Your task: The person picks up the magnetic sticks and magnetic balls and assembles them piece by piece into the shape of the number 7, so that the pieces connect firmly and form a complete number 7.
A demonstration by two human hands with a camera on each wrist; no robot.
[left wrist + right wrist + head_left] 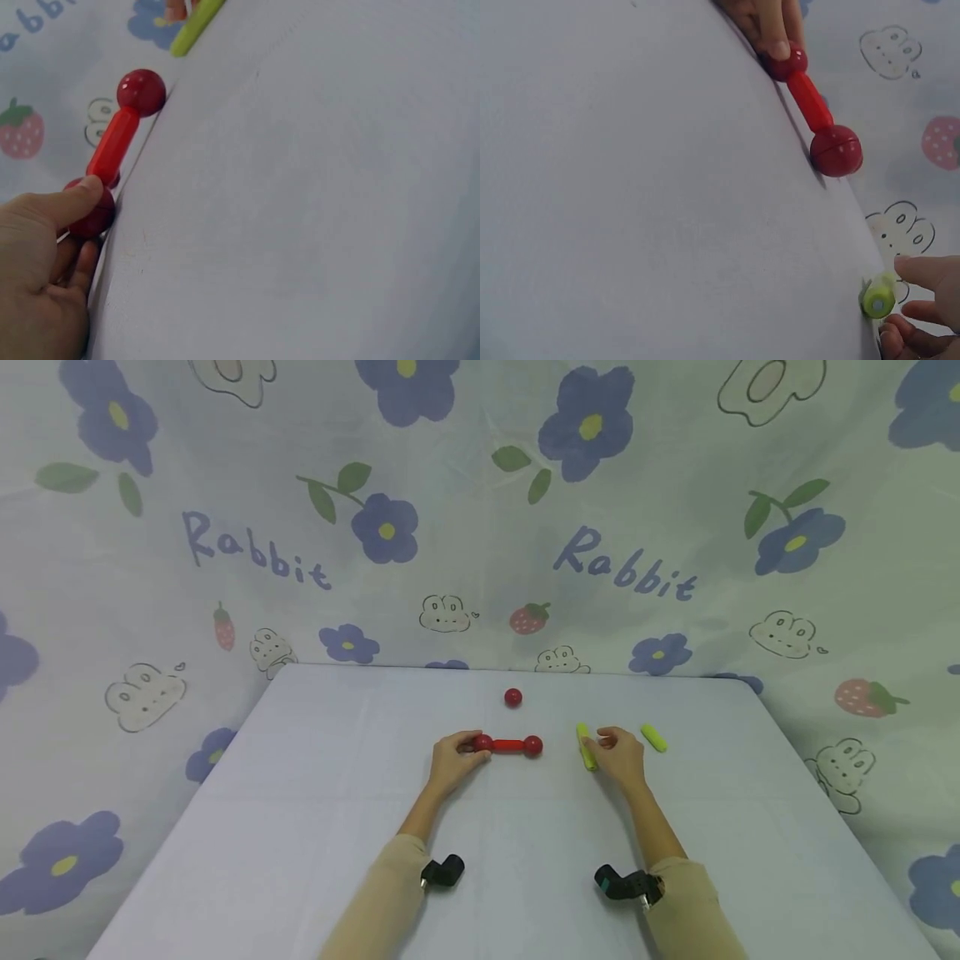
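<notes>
A red rod (507,746) lies across the table with a dark red ball at each end. My left hand (453,762) pinches its left ball (94,214) between thumb and fingers. The right ball (836,151) is free of the hand and shows a seam line. Over on the right, my right hand (619,755) is at a yellow-green rod (587,747). Its thumb reaches the rod while the other fingers stand loosely bent and apart from it. A pale round end face of this rod shows in the right wrist view.
A single red ball (513,697) sits behind the joined piece. A second yellow-green rod (654,737) lies to the right of my right hand. Behind the white table (517,860) hangs a patterned cloth (465,552).
</notes>
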